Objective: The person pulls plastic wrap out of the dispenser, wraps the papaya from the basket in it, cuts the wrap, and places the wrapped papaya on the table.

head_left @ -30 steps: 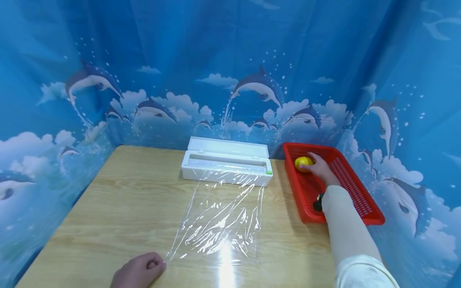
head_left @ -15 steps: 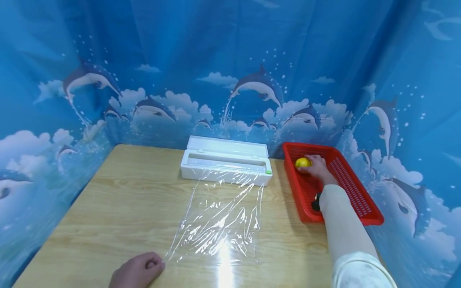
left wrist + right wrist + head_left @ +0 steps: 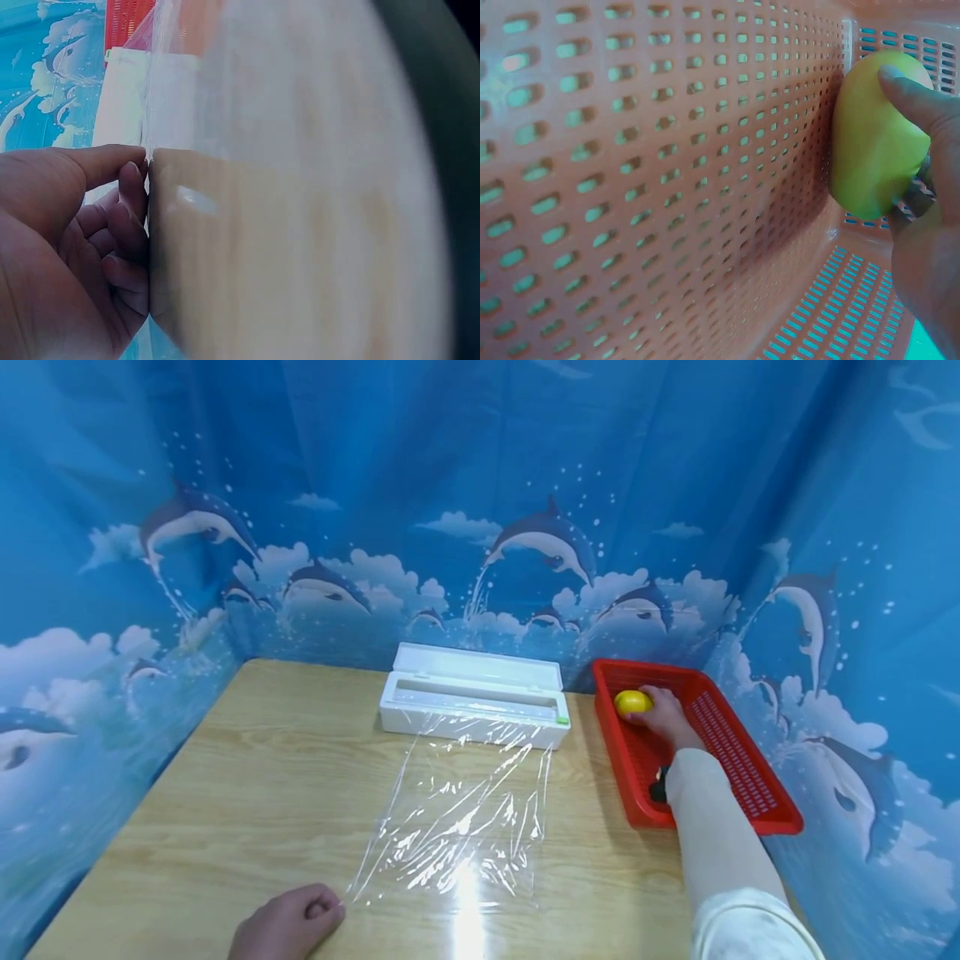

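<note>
The right hand (image 3: 666,718) grips a yellow fruit (image 3: 870,142): the thumb (image 3: 916,96) presses one side of the skin and the other fingers, partly hidden, lie behind the opposite side. The fruit sits within this grasp, projecting to the left of the fingers in the head view. Around the fingers and fruit stand the perforated walls of a red plastic basket (image 3: 617,764); whether the fruit touches the basket cannot be told. Nearer the person than these fingers, inside the basket, lies a small black object (image 3: 657,787), partly covered by the pale sleeve (image 3: 720,835). The left hand (image 3: 287,923) pinches a corner of clear plastic film (image 3: 457,827) between thumb and index fingertips, the remaining fingers curled toward the palm. From these fingertips the film extends rightward and forward, wrinkled and glossy, above or on the wooden table (image 3: 255,777), to a white film dispenser box (image 3: 396,720). The box lies left of the right hand's fingers, with its lid (image 3: 480,667) raised at the rear and a green piece (image 3: 562,721) at its right end. Beyond both hands' fingers hangs a blue dolphin-print curtain (image 3: 420,452).
</note>
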Action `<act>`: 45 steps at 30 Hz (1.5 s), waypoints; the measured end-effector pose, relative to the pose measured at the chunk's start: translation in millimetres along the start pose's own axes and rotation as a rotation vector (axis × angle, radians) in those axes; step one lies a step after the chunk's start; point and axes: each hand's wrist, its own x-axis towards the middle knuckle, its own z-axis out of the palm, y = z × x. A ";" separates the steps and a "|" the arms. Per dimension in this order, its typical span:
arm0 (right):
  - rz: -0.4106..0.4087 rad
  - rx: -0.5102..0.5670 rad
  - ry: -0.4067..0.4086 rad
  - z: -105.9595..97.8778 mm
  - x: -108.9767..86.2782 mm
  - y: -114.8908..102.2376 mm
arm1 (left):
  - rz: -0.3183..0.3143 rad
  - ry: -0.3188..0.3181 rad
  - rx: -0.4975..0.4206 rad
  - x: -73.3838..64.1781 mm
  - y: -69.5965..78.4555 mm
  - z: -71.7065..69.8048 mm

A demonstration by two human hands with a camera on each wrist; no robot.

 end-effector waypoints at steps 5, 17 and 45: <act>0.041 0.098 -0.014 -0.1 -6.9 3.4 | 0.041 0.014 0.019 -0.9 -0.5 0.3; 0.002 0.124 -0.015 0.0 -11.4 -3.4 | 0.072 0.002 0.028 0.0 -1.3 -3.1; -0.064 0.320 0.160 -41.9 -80.4 -112.3 | 0.129 0.027 0.040 -7.1 -0.6 -5.1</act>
